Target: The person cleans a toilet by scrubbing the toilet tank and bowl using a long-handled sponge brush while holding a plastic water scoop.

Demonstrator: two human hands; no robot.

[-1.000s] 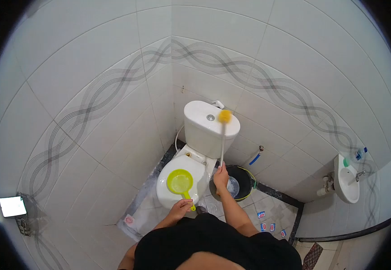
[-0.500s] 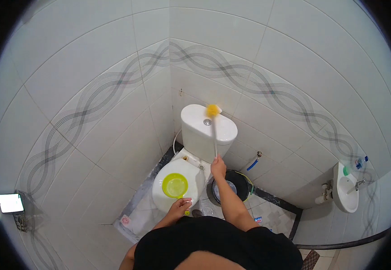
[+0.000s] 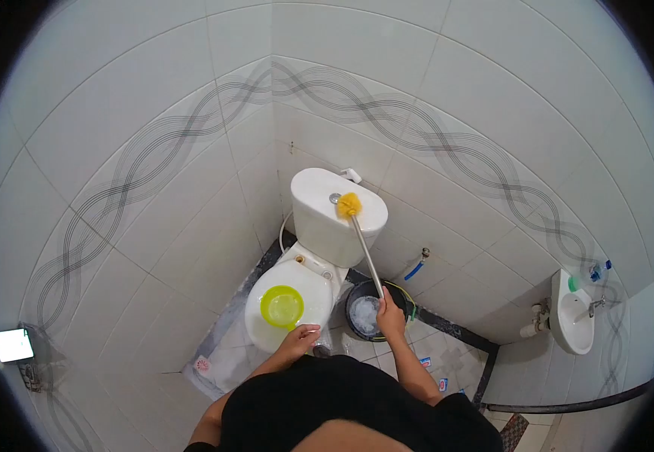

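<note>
My right hand (image 3: 391,316) is wrapped round the handle of a brush (image 3: 367,255). The brush's yellow bristle head lies over the top of the white toilet tank (image 3: 340,226), beside the flush button. At the near edge of the closed toilet lid (image 3: 312,290), my left hand (image 3: 300,341) is closed at the handle end of a lime-green dipper (image 3: 282,306); the fingers hide most of that handle. The dipper's bowl is over the lid. A black bucket (image 3: 353,291) holding cloudy water stands right of the toilet, behind my right hand.
A small sink (image 3: 574,320) with a tap hangs on the right wall. A tap with a blue hose end (image 3: 416,270) sticks out above the bucket. Small packets (image 3: 443,385) lie on the floor tiles. At the far left is a bright phone screen (image 3: 13,345).
The brush head first went left over the tank, then came down nearer, and its handle now slants down to the right. My right hand has moved lower and right. The view has shifted slightly.
</note>
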